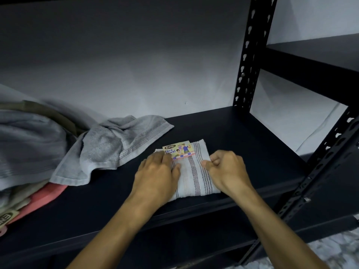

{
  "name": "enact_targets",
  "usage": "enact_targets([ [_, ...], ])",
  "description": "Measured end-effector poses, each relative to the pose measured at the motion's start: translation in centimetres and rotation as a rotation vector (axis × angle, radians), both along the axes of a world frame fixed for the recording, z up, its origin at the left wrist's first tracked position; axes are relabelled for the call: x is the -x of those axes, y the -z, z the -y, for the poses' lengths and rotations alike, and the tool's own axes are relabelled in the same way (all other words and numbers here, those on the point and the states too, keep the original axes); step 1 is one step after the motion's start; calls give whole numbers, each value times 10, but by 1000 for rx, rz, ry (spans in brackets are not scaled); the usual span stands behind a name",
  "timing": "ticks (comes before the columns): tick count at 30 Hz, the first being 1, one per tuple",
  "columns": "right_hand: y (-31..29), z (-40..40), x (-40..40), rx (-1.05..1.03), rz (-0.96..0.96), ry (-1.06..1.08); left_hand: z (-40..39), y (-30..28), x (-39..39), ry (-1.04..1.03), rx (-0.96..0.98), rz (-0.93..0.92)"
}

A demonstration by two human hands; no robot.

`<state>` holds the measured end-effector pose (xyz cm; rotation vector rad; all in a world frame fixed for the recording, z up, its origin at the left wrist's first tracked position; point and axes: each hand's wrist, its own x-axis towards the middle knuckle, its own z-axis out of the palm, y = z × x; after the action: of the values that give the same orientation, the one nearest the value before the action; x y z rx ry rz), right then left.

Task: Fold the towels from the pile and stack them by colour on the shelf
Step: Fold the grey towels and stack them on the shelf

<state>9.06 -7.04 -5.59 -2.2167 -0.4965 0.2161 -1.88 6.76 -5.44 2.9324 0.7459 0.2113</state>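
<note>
So the black shelf (242, 144) backs onto a grey wall, with the unfolded pile (38, 144) heaped at its left end. The folded grey towel (192, 171) sits near the front edge, long axis running front to back. Left hand (157, 171) presses flat on it, right hand (227, 167) pinches its right edge, so both are equally close.

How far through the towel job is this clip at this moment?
Early. Done: one striped grey towel lies folded on the shelf, paper label on top. In hand: the left hand presses it flat; the right hand, fingers curled, rests on its right edge. Left: the loose grey towel and the pile, pink included, remain unfolded.
</note>
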Motion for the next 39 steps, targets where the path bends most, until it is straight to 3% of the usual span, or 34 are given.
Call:
enact_targets([
  [11,0,-7,7,99,126,57,7,6,-4,-27,-80,-86],
  [13,-2,-5,12,212,353,51,5,4,0,-8,-76,-25],
  [16,-4,-9,10,173,757,-200,0,-5,6,34,-49,29],
  [19,-3,-18,-2,315,612,-496,-1,-5,7,66,0,-114],
  [22,9,-19,-5,469,475,-603,-1,6,8,67,90,-206],
  [33,12,-16,1,552,527,-583,-7,11,16,101,179,-193],
  [36,12,-14,4,559,744,-520,-15,6,26,156,99,-203],
  [39,12,-13,12,444,739,-529,-18,4,29,212,20,-242],
])
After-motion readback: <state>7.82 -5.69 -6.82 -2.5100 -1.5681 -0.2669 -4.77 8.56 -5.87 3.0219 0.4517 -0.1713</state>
